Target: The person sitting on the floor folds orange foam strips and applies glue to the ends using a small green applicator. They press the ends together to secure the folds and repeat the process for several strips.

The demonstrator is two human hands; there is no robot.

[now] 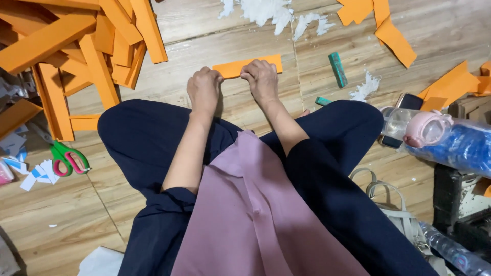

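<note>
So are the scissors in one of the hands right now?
No, the scissors lie on the floor at the left, while both hands press an orange strip.

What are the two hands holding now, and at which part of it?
Both hold one orange paper strip on the floor: the left hand pinches its left end, the right hand presses nearer its right end.

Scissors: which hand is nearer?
Left. The left hand is on the side of the scissors, which lie far off near the image's left edge; the right hand sits farther away.

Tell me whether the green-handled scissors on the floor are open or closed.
Closed, as far as shows: the scissors lie flat on the wooden floor with both handle loops touching. The blades are partly hidden under orange strips.
</note>
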